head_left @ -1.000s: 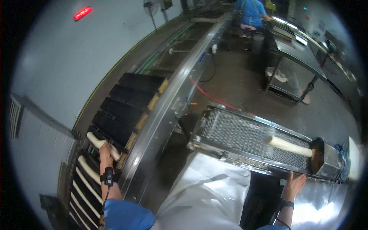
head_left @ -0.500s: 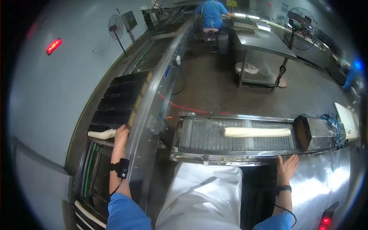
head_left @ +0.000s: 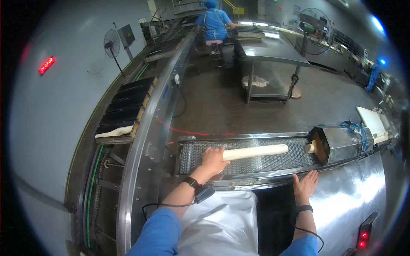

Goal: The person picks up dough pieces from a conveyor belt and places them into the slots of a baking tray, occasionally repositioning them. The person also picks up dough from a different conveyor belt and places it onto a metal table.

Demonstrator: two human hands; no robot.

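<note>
A long pale dough roll [head_left: 258, 152] lies along the metal mesh conveyor [head_left: 194, 149] in front of me. My left hand [head_left: 213, 161] is closed around its left end, which the fingers partly hide. The tip of a second dough roll [head_left: 309, 148] shows at the opening of the metal housing on the right. Flat on the steel surface beside the conveyor's near rail, my right hand [head_left: 304, 186] has its fingers stretched out and holds nothing. At left, another dough piece [head_left: 114, 132] lies in the nearest slot of a dark multi-slot tray [head_left: 128, 103].
The tray sits on a chain line behind a long steel rail [head_left: 147, 111]. A metal housing [head_left: 344, 144] stands at the conveyor's right end. Farther off, a person in blue [head_left: 215, 25] sits by a steel table [head_left: 273, 53]. A standing fan [head_left: 112, 43] is near the wall.
My left hand has moved right from the tray to the conveyor, leaving the dough piece in the slot. The conveyor's roll has shifted left; another tip has appeared. My right hand stays flat.
</note>
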